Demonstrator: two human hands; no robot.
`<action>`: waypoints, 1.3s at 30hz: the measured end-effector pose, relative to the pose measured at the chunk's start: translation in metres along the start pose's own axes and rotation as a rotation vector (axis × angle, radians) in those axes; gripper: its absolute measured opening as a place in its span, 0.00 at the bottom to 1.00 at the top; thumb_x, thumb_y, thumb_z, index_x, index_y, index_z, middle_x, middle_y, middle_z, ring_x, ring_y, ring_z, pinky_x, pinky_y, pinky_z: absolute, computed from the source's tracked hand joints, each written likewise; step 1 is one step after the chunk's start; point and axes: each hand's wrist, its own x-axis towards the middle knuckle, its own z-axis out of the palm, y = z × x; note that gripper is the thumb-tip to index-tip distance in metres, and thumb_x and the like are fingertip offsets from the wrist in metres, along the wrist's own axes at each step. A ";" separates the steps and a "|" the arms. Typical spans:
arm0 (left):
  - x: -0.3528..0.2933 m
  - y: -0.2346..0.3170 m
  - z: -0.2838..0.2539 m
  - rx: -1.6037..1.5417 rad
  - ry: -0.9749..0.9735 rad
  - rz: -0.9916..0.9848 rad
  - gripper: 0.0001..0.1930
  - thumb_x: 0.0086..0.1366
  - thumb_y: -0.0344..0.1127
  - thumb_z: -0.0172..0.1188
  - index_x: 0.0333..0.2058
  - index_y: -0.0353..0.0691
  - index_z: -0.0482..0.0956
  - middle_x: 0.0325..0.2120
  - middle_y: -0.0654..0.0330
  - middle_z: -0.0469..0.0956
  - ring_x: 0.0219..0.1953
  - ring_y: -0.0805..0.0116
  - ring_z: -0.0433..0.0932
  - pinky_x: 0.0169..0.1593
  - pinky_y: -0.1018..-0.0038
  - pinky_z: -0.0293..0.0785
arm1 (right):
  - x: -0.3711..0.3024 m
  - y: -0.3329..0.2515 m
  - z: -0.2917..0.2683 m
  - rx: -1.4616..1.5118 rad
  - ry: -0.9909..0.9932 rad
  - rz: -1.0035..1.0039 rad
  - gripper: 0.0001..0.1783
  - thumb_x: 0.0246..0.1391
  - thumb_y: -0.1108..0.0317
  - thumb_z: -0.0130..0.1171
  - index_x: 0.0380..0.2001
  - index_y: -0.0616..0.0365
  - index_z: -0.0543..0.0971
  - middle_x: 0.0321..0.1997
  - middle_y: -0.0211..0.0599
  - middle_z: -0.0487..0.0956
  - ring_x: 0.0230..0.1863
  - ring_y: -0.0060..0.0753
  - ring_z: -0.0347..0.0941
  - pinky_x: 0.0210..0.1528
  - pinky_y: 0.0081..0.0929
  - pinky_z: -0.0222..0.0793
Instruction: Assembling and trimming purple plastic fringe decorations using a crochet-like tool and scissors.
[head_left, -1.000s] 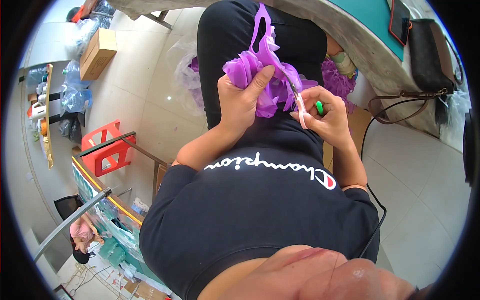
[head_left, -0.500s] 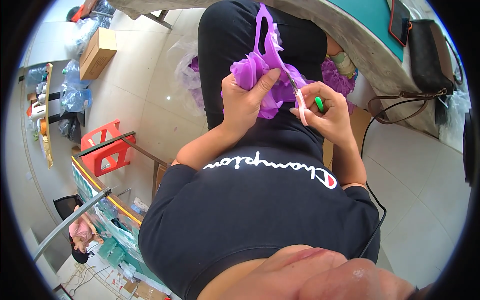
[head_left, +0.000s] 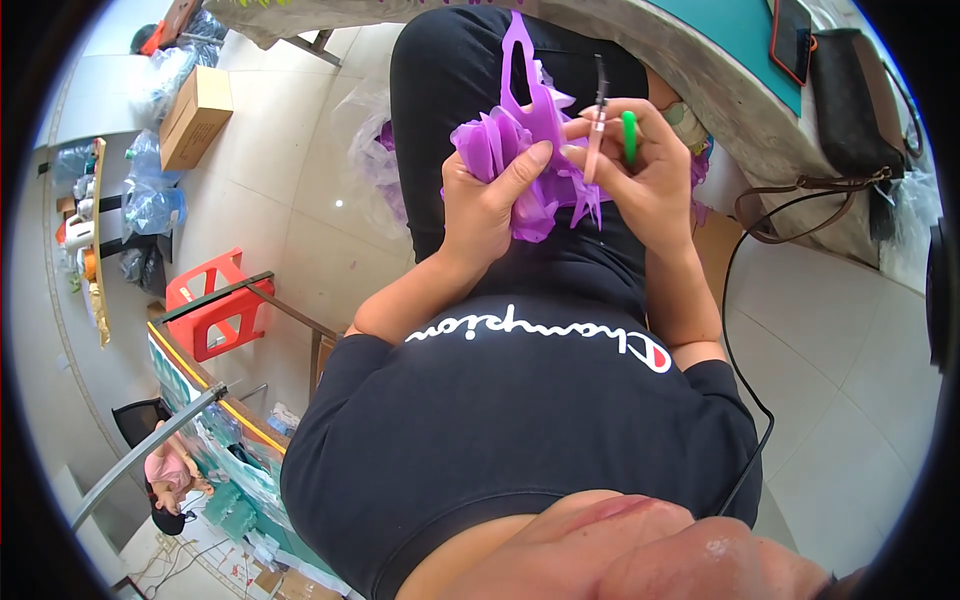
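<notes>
A bunch of thin, glossy purple rubbery pieces [head_left: 484,148] is gripped in my left hand [head_left: 492,200], with the thumb pressed on top. One long piece stands up from the bunch and has an elongated opening near its tip. My right hand [head_left: 650,180] is closed on a small pair of scissors [head_left: 594,150] with one pink and one green handle. The dark blades point away from me, up and clear of the purple bunch. My right fingertips are close by the right edge of the bunch; whether they touch it I cannot tell.
A clear plastic bag [head_left: 368,165] with purple pieces lies left of my legs. Ahead is a cloth-covered table [head_left: 700,52] with a phone [head_left: 790,45] and a dark bag [head_left: 850,100]. A red stool [head_left: 215,310], a cardboard box [head_left: 196,118] and a seated person [head_left: 170,470] are to the left.
The scissors have come away from the purple bunch and turned upright as my right hand moved up and away from me. My left hand keeps its hold, nearly still.
</notes>
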 end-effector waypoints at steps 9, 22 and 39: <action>0.003 -0.001 -0.011 -0.093 -0.040 -0.053 0.07 0.61 0.26 0.62 0.37 0.33 0.77 0.31 0.61 0.79 0.32 0.77 0.78 0.38 0.79 0.74 | 0.008 0.000 0.008 0.161 -0.017 0.025 0.16 0.51 0.81 0.62 0.43 0.64 0.71 0.32 0.34 0.79 0.33 0.14 0.75 0.36 0.10 0.70; 0.009 0.003 -0.018 -0.154 -0.091 -0.192 0.10 0.60 0.27 0.60 0.41 0.34 0.76 0.34 0.61 0.79 0.36 0.74 0.77 0.42 0.78 0.74 | 0.016 0.028 -0.011 0.078 0.258 0.056 0.14 0.52 0.80 0.58 0.43 0.67 0.71 0.35 0.42 0.81 0.38 0.26 0.78 0.41 0.20 0.74; 0.005 -0.003 -0.010 -0.176 0.020 -0.102 0.05 0.60 0.26 0.64 0.35 0.37 0.79 0.29 0.64 0.80 0.30 0.79 0.76 0.35 0.80 0.71 | -0.046 0.010 0.001 -0.248 -0.036 0.184 0.14 0.47 0.83 0.61 0.41 0.68 0.78 0.22 0.24 0.74 0.28 0.10 0.73 0.32 0.11 0.71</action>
